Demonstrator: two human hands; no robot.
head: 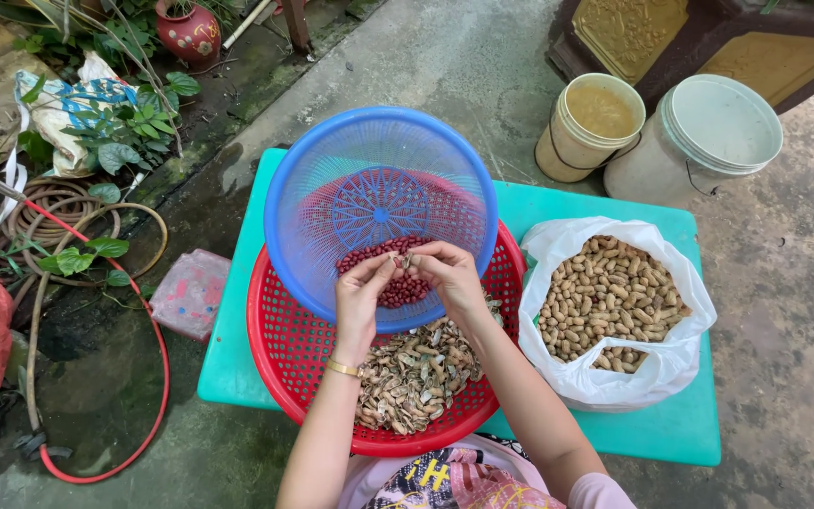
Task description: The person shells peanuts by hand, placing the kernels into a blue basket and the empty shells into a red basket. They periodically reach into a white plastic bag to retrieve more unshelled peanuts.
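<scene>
Left hand (358, 300) and right hand (448, 275): fingers pinched together on one peanut pod (405, 259), held over blue basket (381, 213) so kernels fall in. Red basket (286, 351) beneath catches shells. Bag of peanuts (614, 306) at right on turquoise surface (237, 372).

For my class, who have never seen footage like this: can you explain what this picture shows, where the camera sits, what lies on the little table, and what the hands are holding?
There is no machine here: a person works with two bare hands. The one camera sits on that person's head and looks down. The left hand and right hand meet over a tilted blue basket, pinching a peanut between their fingertips. Inside that basket lie red shelled kernels. It rests in a wider red basket with a pile of empty shells. Beside it, a white plastic bag holds unshelled peanuts. All stands on a turquoise table on a concrete floor.
</scene>
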